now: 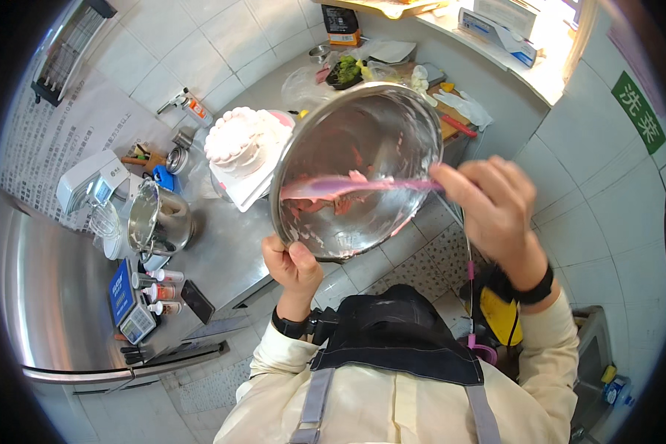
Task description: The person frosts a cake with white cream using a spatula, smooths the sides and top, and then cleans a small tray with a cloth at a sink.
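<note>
A large metal mixing bowl [333, 133] is tilted up in front of me, its inside smeared with pink cream. My left hand [294, 264] grips its lower left rim, thumb over the edge. My right hand [488, 211], slightly blurred, is closed round the handle of a purple spatula [392, 185]. The spatula's blade lies across the inside of the bowl, with pink cream [339, 205] on and below it. Just left of the bowl, a pale pink frosted cake [235, 140] stands on a white board on the counter.
A steel mixer bowl [155, 222] stands on the counter [222, 255] at left, near a white stand mixer [92, 181]. A blue scale [129, 303], small bottles and a phone [197, 301] lie closer. Greens [345, 71] and a red-handled tool [459, 126] are behind the bowl.
</note>
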`<state>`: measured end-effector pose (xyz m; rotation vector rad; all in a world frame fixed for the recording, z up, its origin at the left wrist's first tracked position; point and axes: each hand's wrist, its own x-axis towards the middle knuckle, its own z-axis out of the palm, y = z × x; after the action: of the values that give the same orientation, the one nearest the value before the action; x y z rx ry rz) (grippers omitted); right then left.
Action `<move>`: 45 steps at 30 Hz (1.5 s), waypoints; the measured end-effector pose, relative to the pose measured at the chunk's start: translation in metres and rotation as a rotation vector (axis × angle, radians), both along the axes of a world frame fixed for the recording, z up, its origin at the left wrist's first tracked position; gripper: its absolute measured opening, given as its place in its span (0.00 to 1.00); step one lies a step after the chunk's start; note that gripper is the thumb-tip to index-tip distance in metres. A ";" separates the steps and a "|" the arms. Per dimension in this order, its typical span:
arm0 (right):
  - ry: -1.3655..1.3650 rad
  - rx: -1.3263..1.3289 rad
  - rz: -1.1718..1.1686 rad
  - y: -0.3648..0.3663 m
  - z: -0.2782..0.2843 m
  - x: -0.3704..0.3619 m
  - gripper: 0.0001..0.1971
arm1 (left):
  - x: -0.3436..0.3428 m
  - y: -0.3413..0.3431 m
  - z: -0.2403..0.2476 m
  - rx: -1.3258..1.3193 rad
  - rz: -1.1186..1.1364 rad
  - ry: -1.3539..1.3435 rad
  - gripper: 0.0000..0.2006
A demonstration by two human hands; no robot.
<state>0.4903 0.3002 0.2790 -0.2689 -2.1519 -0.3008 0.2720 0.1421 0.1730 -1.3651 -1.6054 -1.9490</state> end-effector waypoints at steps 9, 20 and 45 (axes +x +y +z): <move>-0.196 0.482 -0.137 0.008 0.048 0.016 0.11 | 0.011 0.016 0.019 -0.044 -0.182 0.173 0.12; -0.120 -0.054 -0.289 -0.012 -0.037 0.067 0.08 | 0.029 0.019 0.024 -0.001 -0.213 0.129 0.11; 0.118 -0.357 -0.331 -0.075 -0.120 0.073 0.18 | 0.056 0.044 0.025 0.087 -0.082 -0.275 0.09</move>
<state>0.5635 0.2250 0.1591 -0.8309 -2.0299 -0.0810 0.3277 0.1861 0.1983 -1.1890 -1.5767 -2.3112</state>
